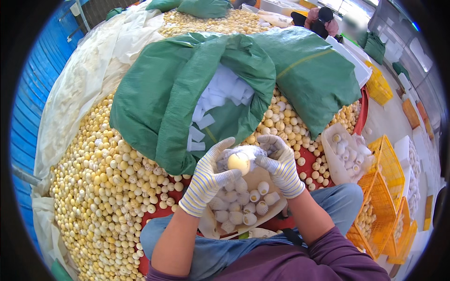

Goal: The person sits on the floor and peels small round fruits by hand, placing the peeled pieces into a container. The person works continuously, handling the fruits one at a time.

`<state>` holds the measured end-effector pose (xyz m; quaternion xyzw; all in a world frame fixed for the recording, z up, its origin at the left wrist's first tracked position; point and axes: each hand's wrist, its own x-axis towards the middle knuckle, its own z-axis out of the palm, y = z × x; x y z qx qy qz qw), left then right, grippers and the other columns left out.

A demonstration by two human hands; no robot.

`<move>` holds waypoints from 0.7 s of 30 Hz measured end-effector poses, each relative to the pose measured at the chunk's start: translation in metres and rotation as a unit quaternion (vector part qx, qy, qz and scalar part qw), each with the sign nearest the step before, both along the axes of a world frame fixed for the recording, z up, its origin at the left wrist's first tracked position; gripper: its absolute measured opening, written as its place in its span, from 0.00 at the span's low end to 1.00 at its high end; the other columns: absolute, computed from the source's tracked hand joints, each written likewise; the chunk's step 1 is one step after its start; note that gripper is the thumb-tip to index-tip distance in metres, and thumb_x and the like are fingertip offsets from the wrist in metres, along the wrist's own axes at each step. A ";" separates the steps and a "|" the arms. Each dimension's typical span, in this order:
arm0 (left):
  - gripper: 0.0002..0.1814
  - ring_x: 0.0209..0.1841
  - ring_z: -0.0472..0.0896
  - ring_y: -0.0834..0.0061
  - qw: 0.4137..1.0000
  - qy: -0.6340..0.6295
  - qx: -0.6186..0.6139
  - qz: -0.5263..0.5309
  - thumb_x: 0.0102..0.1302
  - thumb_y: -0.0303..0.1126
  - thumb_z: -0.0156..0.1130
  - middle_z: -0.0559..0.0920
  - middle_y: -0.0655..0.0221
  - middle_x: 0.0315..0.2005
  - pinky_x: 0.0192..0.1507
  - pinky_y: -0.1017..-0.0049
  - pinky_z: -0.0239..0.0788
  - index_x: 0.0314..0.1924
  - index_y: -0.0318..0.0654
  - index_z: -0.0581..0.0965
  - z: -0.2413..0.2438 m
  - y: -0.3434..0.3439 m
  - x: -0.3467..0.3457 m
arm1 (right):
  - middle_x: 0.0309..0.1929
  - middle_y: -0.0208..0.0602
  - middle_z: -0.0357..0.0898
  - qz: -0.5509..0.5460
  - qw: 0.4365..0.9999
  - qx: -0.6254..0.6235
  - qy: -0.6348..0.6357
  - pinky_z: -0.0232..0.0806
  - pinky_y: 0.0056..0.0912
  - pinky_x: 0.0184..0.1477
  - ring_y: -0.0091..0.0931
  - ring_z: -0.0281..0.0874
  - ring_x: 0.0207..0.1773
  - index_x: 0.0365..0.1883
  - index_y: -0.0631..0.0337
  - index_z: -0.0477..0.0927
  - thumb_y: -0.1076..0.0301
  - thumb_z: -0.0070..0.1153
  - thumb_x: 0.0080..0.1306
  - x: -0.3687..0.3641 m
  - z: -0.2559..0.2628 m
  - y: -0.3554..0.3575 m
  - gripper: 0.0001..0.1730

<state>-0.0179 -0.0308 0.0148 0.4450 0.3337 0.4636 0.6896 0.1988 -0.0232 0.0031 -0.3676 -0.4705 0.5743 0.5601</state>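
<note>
My left hand [211,175], in a striped knit glove, holds a small round pale-yellow fruit [238,163] between thumb and fingers. White foam netting [250,151] lies against the fruit's far side and stretches across to my right hand [280,165]. That hand, gloved alike, pinches the netting; its fingertips are partly hidden. Below both hands, a lined container [258,222] between my legs holds several fruits in white foam net sleeves [236,217]. Just beyond my hands, a green woven sack [151,95] gapes open, showing flat white foam sleeves [225,87] inside.
Loose yellow fruits [105,196] heap up on the left. Another green sack [313,70] lies at the far right. A lined tray [346,154] of foam sleeves and orange plastic crates [374,207] stand at my right. A person [321,21] crouches in the background.
</note>
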 end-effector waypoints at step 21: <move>0.32 0.52 0.80 0.70 0.952 0.305 -0.014 0.008 0.68 0.27 0.63 0.79 0.54 0.55 0.54 0.73 0.74 0.70 0.29 0.66 -0.021 0.000 0.043 | 0.37 0.38 0.79 -0.320 0.896 -0.128 -0.280 0.75 0.38 0.40 0.34 0.82 0.41 0.48 0.59 0.77 0.67 0.62 0.62 0.250 -0.218 0.057 0.16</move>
